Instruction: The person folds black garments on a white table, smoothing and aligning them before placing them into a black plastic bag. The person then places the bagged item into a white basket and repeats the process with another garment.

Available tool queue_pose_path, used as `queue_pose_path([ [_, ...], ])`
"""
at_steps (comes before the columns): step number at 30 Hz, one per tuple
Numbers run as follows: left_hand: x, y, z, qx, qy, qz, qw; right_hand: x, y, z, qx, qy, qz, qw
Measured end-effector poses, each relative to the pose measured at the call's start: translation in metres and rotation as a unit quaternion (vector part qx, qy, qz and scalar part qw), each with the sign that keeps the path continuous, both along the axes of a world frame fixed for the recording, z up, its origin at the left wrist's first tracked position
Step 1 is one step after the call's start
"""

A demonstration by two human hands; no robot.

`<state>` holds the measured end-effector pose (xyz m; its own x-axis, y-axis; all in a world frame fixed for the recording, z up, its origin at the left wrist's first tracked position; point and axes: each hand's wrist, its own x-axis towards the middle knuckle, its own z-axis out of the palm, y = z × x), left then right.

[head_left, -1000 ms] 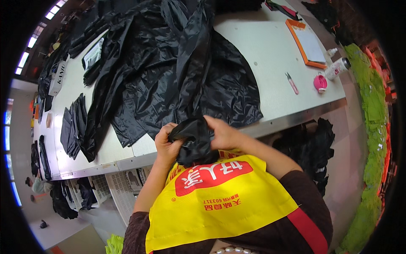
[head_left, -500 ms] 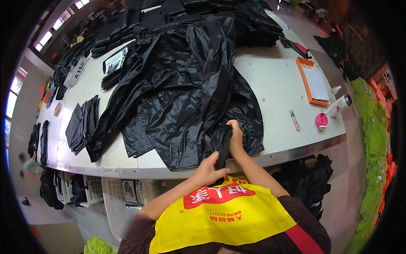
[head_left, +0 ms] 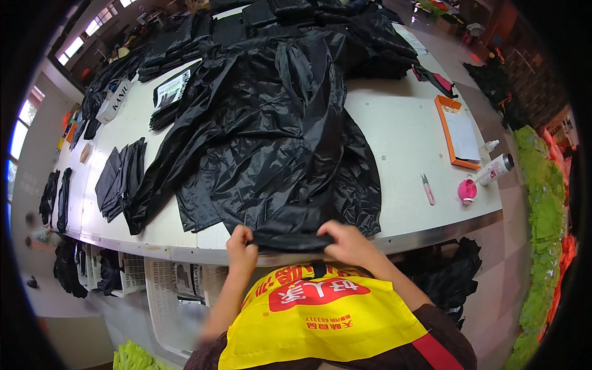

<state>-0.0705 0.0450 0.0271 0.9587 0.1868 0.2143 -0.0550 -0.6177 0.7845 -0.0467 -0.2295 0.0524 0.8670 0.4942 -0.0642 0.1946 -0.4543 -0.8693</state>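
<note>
A shiny black garment (head_left: 265,135), probably a jacket, lies spread over the white table in front of me. At the table's near edge my left hand (head_left: 240,242) pinches the left end of its hem. My right hand (head_left: 345,240) grips the same hem farther right, fingers closed on the fabric. Between the two hands the hem runs as a fairly straight band along the edge. One long sleeve (head_left: 163,169) stretches down to the left.
Folded dark cloth pieces (head_left: 120,179) lie left of the garment; black garment stacks (head_left: 296,12) fill the table's far end. On the right are pink-handled thread snips (head_left: 428,190), a pink cup-shaped item (head_left: 467,192), a bottle (head_left: 495,169) and an orange tray (head_left: 453,139). White crates (head_left: 157,290) stand below.
My left hand has moved left and up to the hem, and my right hand has come down to the table edge. The bunched hem is now drawn out between them.
</note>
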Motion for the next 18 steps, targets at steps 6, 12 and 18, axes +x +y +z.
queue_pose_path([
  [6,-0.147,0.140,-0.037,0.287,0.103,-0.038,0.952,0.070,-0.047,-0.051,-0.133,-0.310,-0.246,0.909],
  [12,-0.335,0.316,-0.115,0.336,0.623,-0.061,0.704,0.072,0.004,-0.105,-0.135,-0.069,-0.118,0.981],
  [18,-0.122,0.184,0.023,0.224,0.661,-0.222,0.681,0.004,0.083,-0.099,-0.141,-0.086,0.009,0.986],
])
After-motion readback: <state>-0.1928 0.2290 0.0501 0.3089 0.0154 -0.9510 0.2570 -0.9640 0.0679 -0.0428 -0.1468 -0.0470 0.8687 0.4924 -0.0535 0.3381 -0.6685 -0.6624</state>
